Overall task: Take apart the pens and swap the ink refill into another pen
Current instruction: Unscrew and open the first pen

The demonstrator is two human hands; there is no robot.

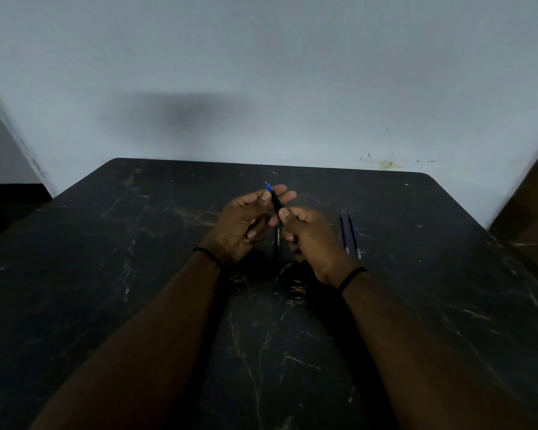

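Both hands are gripping one black pen [277, 221] above the counter [137, 274]: left hand [246, 221] fingers pinching near its blue tip, right hand [308, 240] fingers curling around the barrel. Two refills [350, 235] are lying just right.

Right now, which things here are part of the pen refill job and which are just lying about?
Part of the job:
black pen, held by left hand and right hand
two blue refills on the table

Just there:
black marble table
black wristbands

One head-worn wide-angle camera looks forward and down from the person's own standpoint. It sits close over the dark worktop [137, 274], facing the wall [261, 72] behind.
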